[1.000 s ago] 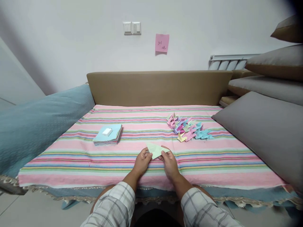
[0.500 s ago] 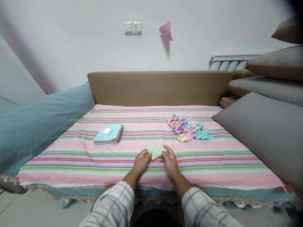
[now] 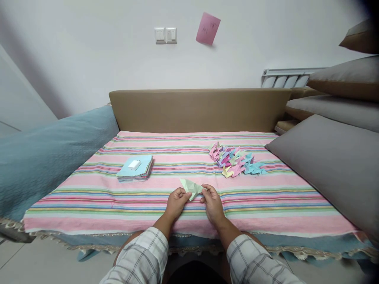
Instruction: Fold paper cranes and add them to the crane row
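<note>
A pale green paper [image 3: 191, 186], partly folded into a pointed shape, lies on the striped cloth [image 3: 266, 205] near its front edge. My left hand [image 3: 176, 203] pinches the paper's left side and my right hand [image 3: 212, 203] pinches its right side. Both hands have curled fingers and rest on the cloth. A stack of coloured paper squares [image 3: 135, 168] with a small white block [image 3: 134, 164] on top lies to the left. A heap of several folded paper cranes [image 3: 234, 159] lies behind and to the right.
A blue blanket [image 3: 44, 154] is heaped along the left. Grey cushions [image 3: 331, 157] border the right. A tan headboard [image 3: 198, 108] closes the back. On the wall hang a double switch [image 3: 165, 35] and a pink note [image 3: 207, 28], its lower end lifted.
The green paper has become narrower between my hands, with its right flap folded in. The pink note on the wall has flipped upward.
</note>
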`<state>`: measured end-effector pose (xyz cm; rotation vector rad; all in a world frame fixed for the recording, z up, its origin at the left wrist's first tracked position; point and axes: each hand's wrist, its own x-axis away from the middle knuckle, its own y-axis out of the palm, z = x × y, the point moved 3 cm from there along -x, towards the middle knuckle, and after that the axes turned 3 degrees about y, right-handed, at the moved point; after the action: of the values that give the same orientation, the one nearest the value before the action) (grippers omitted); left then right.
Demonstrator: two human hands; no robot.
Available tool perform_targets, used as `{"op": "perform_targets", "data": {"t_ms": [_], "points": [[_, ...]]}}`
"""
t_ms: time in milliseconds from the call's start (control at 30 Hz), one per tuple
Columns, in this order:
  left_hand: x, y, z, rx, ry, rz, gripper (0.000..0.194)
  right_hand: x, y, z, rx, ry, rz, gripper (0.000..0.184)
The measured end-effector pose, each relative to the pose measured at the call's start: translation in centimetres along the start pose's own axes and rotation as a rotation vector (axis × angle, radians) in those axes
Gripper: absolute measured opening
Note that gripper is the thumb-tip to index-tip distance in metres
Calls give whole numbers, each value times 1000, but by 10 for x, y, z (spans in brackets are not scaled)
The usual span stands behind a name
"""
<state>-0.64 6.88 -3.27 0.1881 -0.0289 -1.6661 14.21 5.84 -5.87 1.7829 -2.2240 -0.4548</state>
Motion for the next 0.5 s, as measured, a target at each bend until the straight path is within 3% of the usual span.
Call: {"op": "perform_targets", "data": {"t_ms": [133, 333, 500], "points": [[0, -3, -3, -51, 7, 0, 31, 1, 1, -2, -82, 6, -8, 28], [1, -2, 3, -59, 36, -126, 25, 3, 4, -6, -147, 27, -12, 31], [2, -3, 8, -80, 56, -148, 24, 2, 6, -6, -151, 38, -42, 29]]}}
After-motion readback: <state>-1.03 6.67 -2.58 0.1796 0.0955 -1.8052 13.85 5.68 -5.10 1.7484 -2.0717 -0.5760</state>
